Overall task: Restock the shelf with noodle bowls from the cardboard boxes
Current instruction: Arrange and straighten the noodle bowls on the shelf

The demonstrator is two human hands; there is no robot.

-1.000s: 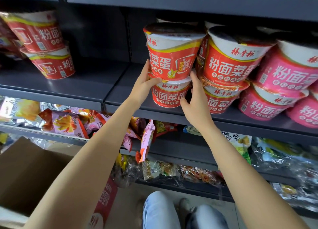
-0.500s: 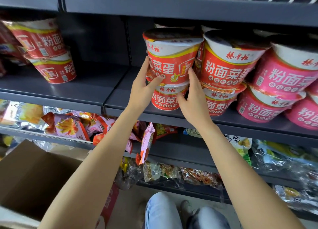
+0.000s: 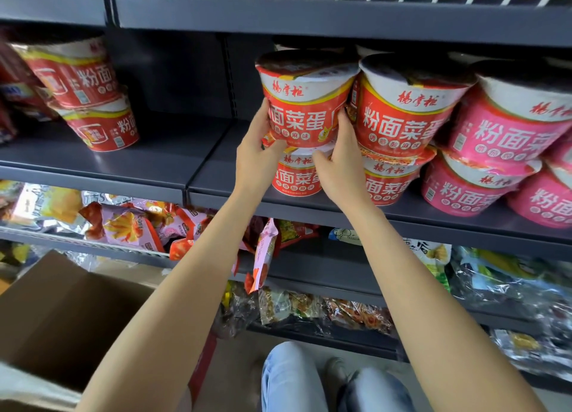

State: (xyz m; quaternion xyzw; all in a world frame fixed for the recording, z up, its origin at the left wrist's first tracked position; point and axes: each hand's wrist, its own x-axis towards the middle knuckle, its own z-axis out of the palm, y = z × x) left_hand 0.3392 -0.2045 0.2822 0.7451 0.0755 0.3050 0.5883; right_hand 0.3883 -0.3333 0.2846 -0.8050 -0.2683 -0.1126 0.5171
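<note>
Both hands have closed in on the upper red bowl since a second ago: the left thumb, then at the lower edge, now lies under its base, and the right hand has slid up from the lower bowl to the upper one's side.

At far left on the grey shelf (image 3: 130,163), two red noodle bowls (image 3: 89,102) stand stacked and tilted, with bare shelf to their right. Below them, snack packets (image 3: 130,225) crowd the next shelf, and an open cardboard box (image 3: 62,312) sits at the lower left.

The left hand (image 3: 257,151) grips the left side of the upper red bowl (image 3: 305,102), thumb curled beneath it. That bowl rests on a lower red bowl (image 3: 297,179) near the front edge of the shelf. The right hand (image 3: 340,167) holds the upper bowl's right side, fingers reaching up between it and the neighbouring red stack (image 3: 402,123), thumb pointing left over the lower bowl's lid.

Just beside that stack, touching it, pink bowls (image 3: 495,151) are stacked two high to the right edge. More wrapped packets (image 3: 495,281) fill the lower shelves there. Knees in light jeans (image 3: 291,377) show at the bottom.
</note>
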